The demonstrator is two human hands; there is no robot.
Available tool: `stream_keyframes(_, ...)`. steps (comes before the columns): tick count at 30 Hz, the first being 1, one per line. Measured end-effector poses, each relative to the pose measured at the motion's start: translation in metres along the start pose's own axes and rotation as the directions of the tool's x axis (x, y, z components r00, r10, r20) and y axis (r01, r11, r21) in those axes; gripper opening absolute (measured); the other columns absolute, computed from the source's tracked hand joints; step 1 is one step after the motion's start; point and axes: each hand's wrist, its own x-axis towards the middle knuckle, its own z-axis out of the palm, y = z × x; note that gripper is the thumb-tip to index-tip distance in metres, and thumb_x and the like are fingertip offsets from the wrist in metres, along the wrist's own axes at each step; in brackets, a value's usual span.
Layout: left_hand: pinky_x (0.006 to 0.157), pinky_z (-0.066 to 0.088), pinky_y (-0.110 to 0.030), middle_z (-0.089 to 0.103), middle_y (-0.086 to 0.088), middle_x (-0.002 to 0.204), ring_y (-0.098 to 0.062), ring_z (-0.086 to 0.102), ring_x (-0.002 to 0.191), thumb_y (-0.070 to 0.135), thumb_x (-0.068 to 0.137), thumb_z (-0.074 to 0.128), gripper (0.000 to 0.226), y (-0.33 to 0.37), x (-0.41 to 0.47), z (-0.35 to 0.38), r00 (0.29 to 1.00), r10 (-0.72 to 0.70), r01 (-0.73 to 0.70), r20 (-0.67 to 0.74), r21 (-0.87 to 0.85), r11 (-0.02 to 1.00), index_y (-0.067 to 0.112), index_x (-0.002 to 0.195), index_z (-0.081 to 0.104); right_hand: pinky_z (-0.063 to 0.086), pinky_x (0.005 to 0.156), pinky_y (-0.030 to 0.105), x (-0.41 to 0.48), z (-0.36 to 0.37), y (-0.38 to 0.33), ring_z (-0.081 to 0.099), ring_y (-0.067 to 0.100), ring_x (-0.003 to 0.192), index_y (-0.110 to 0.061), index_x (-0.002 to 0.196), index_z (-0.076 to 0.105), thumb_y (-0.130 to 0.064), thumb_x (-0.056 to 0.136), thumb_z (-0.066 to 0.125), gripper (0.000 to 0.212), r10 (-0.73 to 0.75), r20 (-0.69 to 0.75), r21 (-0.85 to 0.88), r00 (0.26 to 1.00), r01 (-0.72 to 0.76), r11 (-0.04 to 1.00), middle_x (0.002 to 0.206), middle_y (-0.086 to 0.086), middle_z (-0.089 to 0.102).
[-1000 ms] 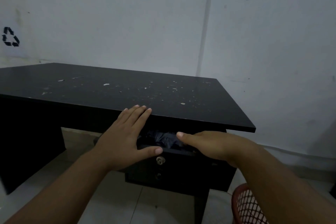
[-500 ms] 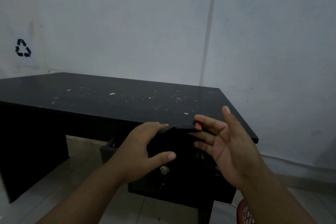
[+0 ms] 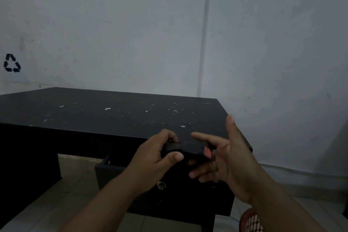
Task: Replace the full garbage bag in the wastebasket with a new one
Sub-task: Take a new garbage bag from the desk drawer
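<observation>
A black roll of garbage bags (image 3: 190, 149) with a red end is held in front of the desk edge. My left hand (image 3: 156, 158) grips its left end, fingers and thumb curled round it. My right hand (image 3: 224, 158) has its fingers spread and straight, touching the roll's right end near the red part. A red mesh wastebasket (image 3: 249, 220) shows only partly at the bottom right, behind my right forearm.
A black desk (image 3: 113, 115) with white specks stands against a pale wall. Its drawer (image 3: 116, 173) below my hands is pulled open, with a keyhole lock (image 3: 161, 185) on the front. The floor is light tile. A recycling symbol (image 3: 11, 63) marks the wall at left.
Both hands came out of the open drawer with the black roll and lifted it in front of the desk edge. My left hand closed round it; my right hand opened its fingers beside it.
</observation>
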Motion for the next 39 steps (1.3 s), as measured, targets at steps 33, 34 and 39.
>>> stream_keyframes(33, 0.123, 0.029, -0.037, 0.026, 0.015, 0.162, -0.005, 0.028, 0.149, 0.084, 0.07, 0.063, 0.11, -0.016, 0.051, -0.003, 0.95, -0.12, 0.126, -0.287, 0.004, 0.992, 0.039, 0.159, 0.017, 0.051, 0.069, 0.024, 0.085, -0.038, -0.04, 0.065, 0.009, 0.071, -0.018, 0.107, 0.078, -0.096, 0.068, 0.027, 0.101, -0.314, -0.199, -0.274, 0.928, 0.255, 0.927, 0.098, 0.01, 0.074)
stream_keyframes(34, 0.124, 0.022, -0.037, 0.018, 0.016, 0.167, -0.007, 0.017, 0.155, 0.088, 0.072, 0.056, 0.109, -0.022, 0.048, -0.004, 0.966, -0.076, 0.113, -0.245, 0.139, 0.984, 0.041, 0.161, 0.015, 0.051, 0.079, 0.029, 0.088, -0.04, -0.035, 0.067, 0.013, 0.084, -0.024, 0.106, 0.078, -0.103, 0.058, 0.029, 0.105, -0.241, -0.192, -0.373, 0.952, 0.156, 0.915, 0.108, 0.011, 0.074)
stream_keyframes(39, 0.129, 0.008, -0.045, 0.002, 0.01, 0.174, -0.012, -0.005, 0.159, 0.104, 0.063, 0.007, 0.119, -0.026, 0.056, -0.01, 0.962, -0.274, 0.244, -0.021, 0.518, 0.819, 0.041, 0.161, 0.027, 0.016, 0.123, 0.056, 0.095, -0.032, -0.02, 0.027, 0.037, 0.151, -0.041, 0.15, 0.046, -0.109, 0.057, 0.013, 0.121, 0.0, -0.225, -0.661, 0.974, -0.153, 0.734, 0.167, 0.003, 0.029)
